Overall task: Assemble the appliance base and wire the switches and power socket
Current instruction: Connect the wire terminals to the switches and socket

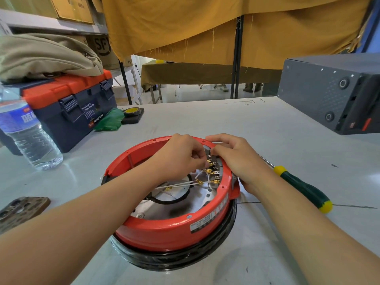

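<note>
Head view | two hands (181,155) (236,157) – fingers pinching brass terminals (209,162) | one red base (172,227) | one screwdriver (304,188)

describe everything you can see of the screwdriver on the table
The screwdriver lies flat on the pale table, just right of the red appliance base. Its handle is dark green with yellow bands at both ends; a thin metal shaft runs up-left and disappears behind the right hand. Its tip is hidden. Nothing grips it.
</note>
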